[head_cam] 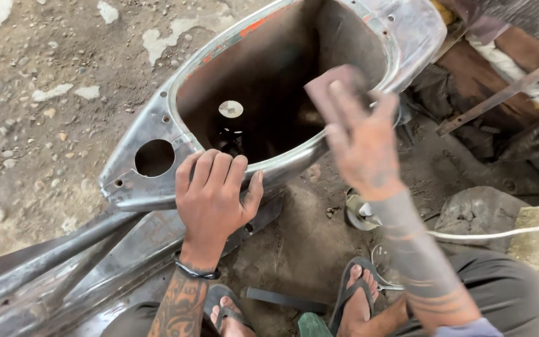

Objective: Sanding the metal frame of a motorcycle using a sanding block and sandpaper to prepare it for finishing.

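- Counted one bare metal body shell (157,118), lying on the dirt floor (45,81), long axis running from lower left to upper right.
- Noted its large oval opening (269,81) facing up toward the camera, wider end pointing to the upper right, narrower end to the lower left.
- Counted one round hole (155,157) in the flat flange at the shell's left end, plus a few small screw holes beside it.
- Saw one pale round disc (231,108) deep inside the dark cavity.
- Found two metal tubes (51,256) slanting away from the shell toward the lower left corner.
- Left hand (213,200): one, fingers curled over the near rim of the opening, gripping the shell's edge, one dark band (196,272) at the wrist.
- Right hand (363,140): one, blurred, raised over the right rim, fingers spread and pressed flat against one piece of brownish sandpaper (332,87); held against the palm side rather than clenched.
- Counted two feet in dark sandals (350,290) at the bottom edge, on the dirt floor.
- Saw one white cable (500,234) running off to the right, near one small round fitting (360,212) on the ground below the right wrist.
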